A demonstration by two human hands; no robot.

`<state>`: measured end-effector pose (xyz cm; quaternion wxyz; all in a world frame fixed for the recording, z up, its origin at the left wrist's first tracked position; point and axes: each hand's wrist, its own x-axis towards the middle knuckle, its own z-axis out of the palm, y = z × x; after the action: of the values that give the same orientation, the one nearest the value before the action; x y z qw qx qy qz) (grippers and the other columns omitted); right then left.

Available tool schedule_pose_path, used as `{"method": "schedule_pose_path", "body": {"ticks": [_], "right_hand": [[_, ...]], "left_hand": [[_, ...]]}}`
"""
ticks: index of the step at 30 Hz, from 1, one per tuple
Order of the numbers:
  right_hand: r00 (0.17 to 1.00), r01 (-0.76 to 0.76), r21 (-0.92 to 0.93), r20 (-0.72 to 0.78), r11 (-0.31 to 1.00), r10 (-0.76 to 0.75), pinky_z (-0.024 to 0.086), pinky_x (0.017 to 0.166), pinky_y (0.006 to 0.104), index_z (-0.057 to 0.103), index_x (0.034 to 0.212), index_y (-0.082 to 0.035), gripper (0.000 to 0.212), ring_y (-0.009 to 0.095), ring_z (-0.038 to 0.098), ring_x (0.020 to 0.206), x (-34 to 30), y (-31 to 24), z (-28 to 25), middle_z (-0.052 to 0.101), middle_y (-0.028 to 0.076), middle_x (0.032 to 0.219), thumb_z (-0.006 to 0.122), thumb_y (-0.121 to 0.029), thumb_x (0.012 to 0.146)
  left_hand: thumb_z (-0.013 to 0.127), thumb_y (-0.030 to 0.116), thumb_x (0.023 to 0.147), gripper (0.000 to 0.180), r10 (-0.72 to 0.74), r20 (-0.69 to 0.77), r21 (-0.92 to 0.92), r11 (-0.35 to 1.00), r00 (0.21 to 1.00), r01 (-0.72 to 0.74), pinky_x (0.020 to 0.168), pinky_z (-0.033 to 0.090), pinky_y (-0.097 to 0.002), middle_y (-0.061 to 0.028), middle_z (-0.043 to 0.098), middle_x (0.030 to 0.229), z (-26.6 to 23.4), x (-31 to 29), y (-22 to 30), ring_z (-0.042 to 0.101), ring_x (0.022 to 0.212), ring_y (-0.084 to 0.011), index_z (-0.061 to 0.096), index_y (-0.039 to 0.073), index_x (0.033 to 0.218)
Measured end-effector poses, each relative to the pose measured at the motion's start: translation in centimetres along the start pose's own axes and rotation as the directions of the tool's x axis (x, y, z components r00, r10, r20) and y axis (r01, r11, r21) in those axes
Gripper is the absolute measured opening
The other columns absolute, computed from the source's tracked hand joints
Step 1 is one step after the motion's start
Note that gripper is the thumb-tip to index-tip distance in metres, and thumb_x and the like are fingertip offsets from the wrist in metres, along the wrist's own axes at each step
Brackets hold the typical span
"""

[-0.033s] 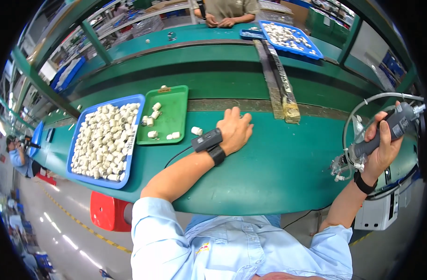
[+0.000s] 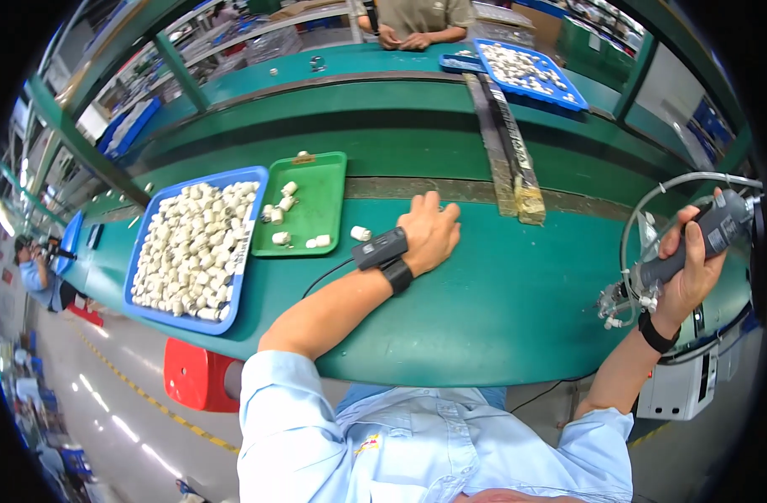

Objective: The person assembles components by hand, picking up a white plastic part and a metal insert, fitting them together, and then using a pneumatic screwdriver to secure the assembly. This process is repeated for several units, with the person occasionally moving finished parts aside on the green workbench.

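The grey power tool sits in our right hand, the fingers wrapped firmly round its barrel, held up off the right end of the green bench with its working tip pointing down and to the left. Pale hoses loop up from the tip end and arc back toward the top of the handle. We wear a dark band on that wrist. Our left hand lies palm down on the bench, fingers loosely together and closed on nothing, its fingertips near the edge of the conveyor strip. A black device is strapped above that wrist, and a thin cable trails from it. One small white part rests on the bench just beside the device. To the left lies a green tray with a few white parts, and next to it, touching, a blue tray heaped with white pieces. Across the line a second person's hands rest on the far bench, near another blue tray.
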<state>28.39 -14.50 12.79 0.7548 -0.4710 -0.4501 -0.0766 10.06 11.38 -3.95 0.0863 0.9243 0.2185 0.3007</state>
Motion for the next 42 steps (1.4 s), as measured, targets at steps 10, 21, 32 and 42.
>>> {"method": "schedule_pose_path", "body": {"ticks": [10,21,32,42], "right_hand": [[1.0,0.008,-0.062,0.008,0.998,-0.008,0.04,0.056,0.0218,0.034,0.141,0.0,0.051,0.009,0.047,0.065,0.7,0.2,-3.5,0.06,0.008,0.1,0.052,-0.004,0.093],[0.998,0.025,-0.163,-0.045,0.986,-0.033,0.04,0.058,0.0219,0.036,0.14,0.001,0.05,0.009,0.048,0.067,1.2,0.7,-3.7,0.059,0.008,0.101,0.052,-0.004,0.093],[0.999,0.023,-0.2,-0.026,0.98,-0.029,0.041,0.06,0.024,0.035,0.138,0.004,0.048,0.01,0.048,0.067,1.2,2.5,-3.4,0.058,0.009,0.1,0.049,-0.003,0.093],[0.999,0.005,-0.262,-0.037,0.965,-0.016,0.042,0.063,0.025,0.037,0.137,0.005,0.046,0.011,0.05,0.069,1.2,2.6,-5.1,0.058,0.01,0.099,0.049,-0.004,0.094]], "left_hand": [[0.062,0.02,0.077,0.019,-0.168,-0.077,0.238,0.954,0.983,0.182,0.06,0.053,-0.0466,-0.0184,0.054,0.095,-8.5,-0.6,-6.6,0.059,0.084,-0.0358,0.063,0.009,0.093],[0.06,0.044,0.085,0.036,-0.478,-0.305,0.771,0.384,0.824,0.508,0.082,0.046,-0.0498,-0.0162,0.062,0.101,-20.5,-5.1,-25.4,0.059,0.098,-0.0353,0.068,0.013,0.099],[0.053,0.058,0.083,0.063,-0.521,0.042,0.585,0.705,0.853,0.401,0.088,0.045,-0.0511,-0.0206,0.062,0.113,-8.0,8.8,-19.6,0.058,0.107,-0.0358,0.061,0.003,0.112],[0.06,0.034,0.082,0.039,-0.628,0.317,0.581,0.721,0.711,0.378,0.087,0.049,-0.042,-0.0188,0.066,0.101,-3.0,12.2,-21.6,0.063,0.1,-0.035,0.061,0.006,0.11]]}}
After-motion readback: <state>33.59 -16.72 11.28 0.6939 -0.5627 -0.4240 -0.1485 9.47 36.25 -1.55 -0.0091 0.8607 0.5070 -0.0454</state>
